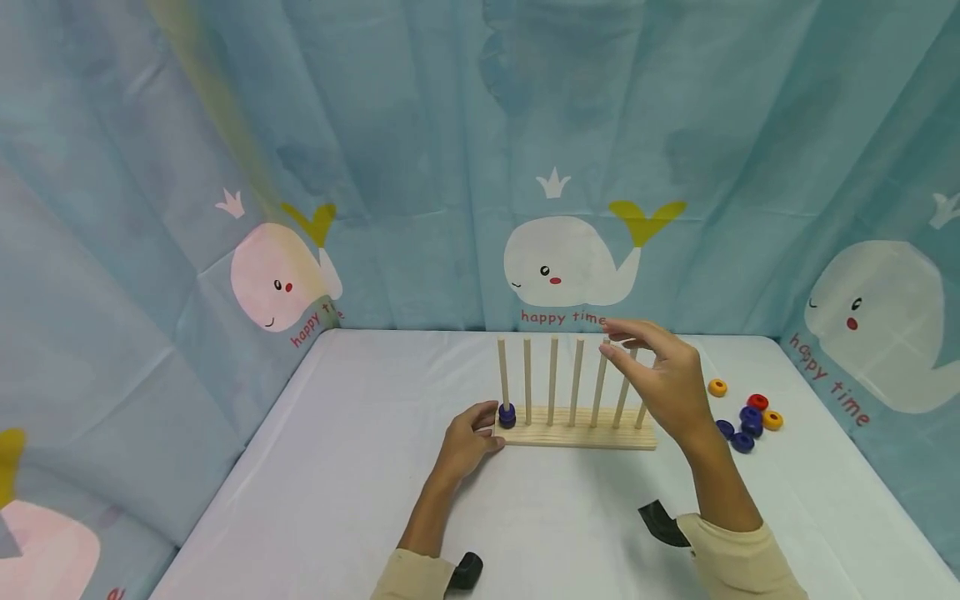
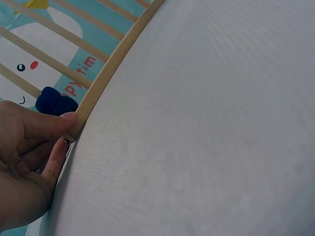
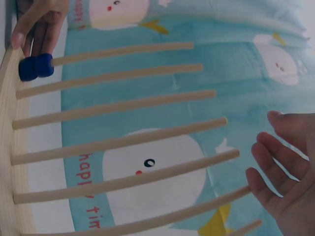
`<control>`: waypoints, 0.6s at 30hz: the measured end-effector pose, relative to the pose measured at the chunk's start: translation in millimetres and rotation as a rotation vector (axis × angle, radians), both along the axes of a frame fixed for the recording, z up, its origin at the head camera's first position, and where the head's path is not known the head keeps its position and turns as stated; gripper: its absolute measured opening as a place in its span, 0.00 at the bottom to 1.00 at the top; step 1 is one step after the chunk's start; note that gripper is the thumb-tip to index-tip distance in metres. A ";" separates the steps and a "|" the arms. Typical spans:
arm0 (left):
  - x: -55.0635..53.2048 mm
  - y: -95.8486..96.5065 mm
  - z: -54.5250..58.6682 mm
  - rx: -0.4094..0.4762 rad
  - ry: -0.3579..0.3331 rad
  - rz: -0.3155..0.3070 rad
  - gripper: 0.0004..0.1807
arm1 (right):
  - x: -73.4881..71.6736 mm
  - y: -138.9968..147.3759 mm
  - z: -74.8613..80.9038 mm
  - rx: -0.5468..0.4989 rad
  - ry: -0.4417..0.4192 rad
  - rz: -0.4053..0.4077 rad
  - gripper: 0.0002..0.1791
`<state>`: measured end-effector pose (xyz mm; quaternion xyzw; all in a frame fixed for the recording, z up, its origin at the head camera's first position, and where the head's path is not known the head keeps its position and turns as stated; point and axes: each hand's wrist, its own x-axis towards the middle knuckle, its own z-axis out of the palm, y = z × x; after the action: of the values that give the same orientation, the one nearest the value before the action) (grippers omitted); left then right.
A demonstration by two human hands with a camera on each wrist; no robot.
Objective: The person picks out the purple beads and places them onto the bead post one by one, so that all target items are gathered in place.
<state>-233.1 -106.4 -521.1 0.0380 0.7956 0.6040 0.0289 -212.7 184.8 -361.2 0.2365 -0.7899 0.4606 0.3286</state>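
A wooden peg stand [image 1: 577, 438] with a row of several upright pegs stands on the table. Two dark blue beads [image 3: 35, 67] are stacked at the bottom of its leftmost peg. My left hand [image 1: 463, 443] grips the left end of the base, thumb at the front edge; the left wrist view shows the thumb and fingers about the base corner, beside the blue beads [image 2: 55, 102]. Raised near the tops of the right-hand pegs, my right hand [image 1: 670, 383] has its thumb and fingers apart, with nothing between them in the right wrist view.
Loose beads lie right of the stand: a red bead [image 1: 757, 402], an orange bead [image 1: 717, 387], another orange bead [image 1: 773, 420] and several blue beads [image 1: 742, 442]. A white cloth [image 1: 360, 433] covers the table. Blue whale-print curtains [image 1: 420, 167] surround it.
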 end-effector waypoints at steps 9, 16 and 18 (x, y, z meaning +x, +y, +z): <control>-0.5 -0.9 -1.1 -0.007 0.000 0.003 0.36 | 6.3 20.4 -7.5 -0.029 -0.013 -0.070 0.18; -0.4 -0.6 -1.6 -0.019 0.001 0.005 0.36 | 5.0 36.3 -14.8 -0.062 0.004 -0.094 0.18; -0.2 -0.6 -1.5 -0.018 0.003 0.004 0.36 | 5.0 40.1 -15.8 -0.079 -0.002 -0.093 0.18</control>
<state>-233.3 -107.0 -522.6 0.0368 0.8011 0.5968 0.0269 -207.7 224.8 -377.0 0.1859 -0.7815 0.4758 0.3581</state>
